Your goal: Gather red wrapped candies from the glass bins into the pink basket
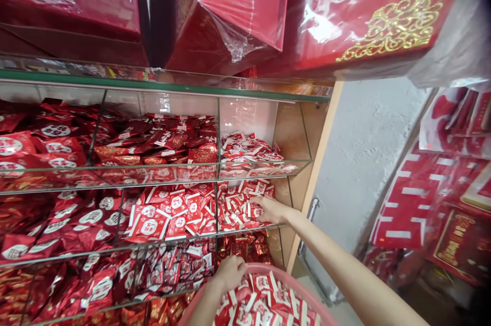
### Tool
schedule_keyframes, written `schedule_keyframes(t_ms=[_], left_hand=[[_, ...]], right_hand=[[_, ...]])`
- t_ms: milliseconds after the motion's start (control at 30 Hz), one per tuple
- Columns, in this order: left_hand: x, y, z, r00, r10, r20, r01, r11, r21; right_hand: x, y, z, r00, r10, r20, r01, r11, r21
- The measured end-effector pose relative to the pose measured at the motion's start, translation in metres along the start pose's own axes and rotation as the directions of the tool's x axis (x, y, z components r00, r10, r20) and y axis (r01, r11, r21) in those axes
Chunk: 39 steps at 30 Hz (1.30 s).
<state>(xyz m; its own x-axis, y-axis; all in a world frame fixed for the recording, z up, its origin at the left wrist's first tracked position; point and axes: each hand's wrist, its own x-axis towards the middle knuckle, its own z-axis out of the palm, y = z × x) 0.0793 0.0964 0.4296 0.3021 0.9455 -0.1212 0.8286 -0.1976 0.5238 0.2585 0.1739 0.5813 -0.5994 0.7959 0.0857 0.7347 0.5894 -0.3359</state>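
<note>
My right hand (270, 209) reaches into a right-hand shelf compartment, its fingers bent around a small red-and-white packet (255, 212). Many similar packets (233, 205) lie heaped under and beside it. Below, my left hand (231, 272) is closed at the rim of a pink plastic basin (293, 281); its far fingertips are partly hidden. Loose red-and-white packets (264, 305) fill the basin, which stands close against the shelves. What the packets contain cannot be seen.
Glass shelves (169, 175) with upright dividers hold heaps of red wrapped packets (92, 218). Large red boxes in clear plastic (238, 3) sit on the top shelf, overhanging the view. A wooden side panel (316, 162) bounds the right. Red packaged goods (406, 203) hang beyond the grey wall.
</note>
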Motion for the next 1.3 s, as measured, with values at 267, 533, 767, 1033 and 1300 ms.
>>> schedule_keyframes(t_ms=[267,533,767,1033,1300], left_hand=[[0.001,-0.002,0.003,1.000,-0.002,0.002,0.002,1.000,0.001],[0.001,-0.004,0.005,1.000,-0.007,-0.002,0.007,1.000,-0.019],[0.002,-0.005,0.005,1.000,-0.015,0.001,0.015,1.000,-0.022],[0.003,-0.006,0.006,1.000,-0.004,-0.006,0.004,1.000,-0.013],[0.001,-0.003,0.005,1.000,-0.017,-0.014,0.017,1.000,-0.002]], right_hand=[[0.013,-0.001,0.018,0.996,0.058,-0.070,-0.059,0.998,-0.007],[0.015,0.001,0.019,0.985,0.071,-0.158,-0.028,0.967,0.255],[0.018,-0.012,0.010,0.955,0.251,-0.158,0.110,0.196,0.974],[0.020,-0.022,0.008,0.901,0.366,0.233,0.018,-0.567,0.823],[0.024,-0.040,0.006,0.932,0.342,0.121,0.025,-0.394,0.919]])
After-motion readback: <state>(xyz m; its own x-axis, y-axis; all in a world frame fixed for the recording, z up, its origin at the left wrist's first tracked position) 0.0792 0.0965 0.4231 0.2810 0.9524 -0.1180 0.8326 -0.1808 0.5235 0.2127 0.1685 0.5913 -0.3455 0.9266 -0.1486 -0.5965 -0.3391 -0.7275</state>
